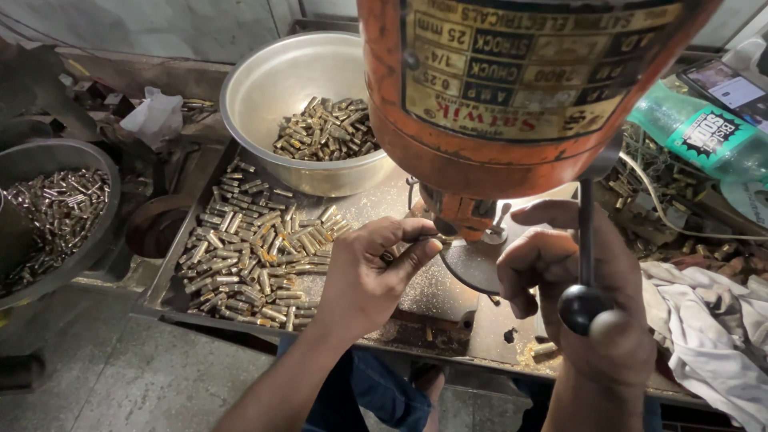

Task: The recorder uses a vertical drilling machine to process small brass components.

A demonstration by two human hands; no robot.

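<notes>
From where I watch, the workshop floor is bare grey concrete, and above it runs a worn metal surface (pixel 448 332) dusted with brass filings. Nearest me, my right hand (pixel 592 296) is wrapped around the feed lever, its fingers closed on the thin rod just above the black ball knob (pixel 582 307), a grip suited to pulling the drill down. A white rag (pixel 708 320) lies bunched just beside that wrist. My left hand (pixel 370 276) reaches in from the other side, fingers pinched shut on 1 small brass piece (pixel 390 257), holding it near the round drill table (pixel 472 264) under the spindle, seemingly so it sits in line with the bit. Left of that hand, a loose heap of brass pieces (pixel 256 256) is spread on the surface, within easy reach. Farther back, a large steel bowl (pixel 272 80) holds another batch, kept apart from the heap. At the far left a dark pan (pixel 56 156) holds more pieces. The orange drill head (pixel 480 160) looms over everything, and a green bottle (pixel 704 132) lies at the far right.
</notes>
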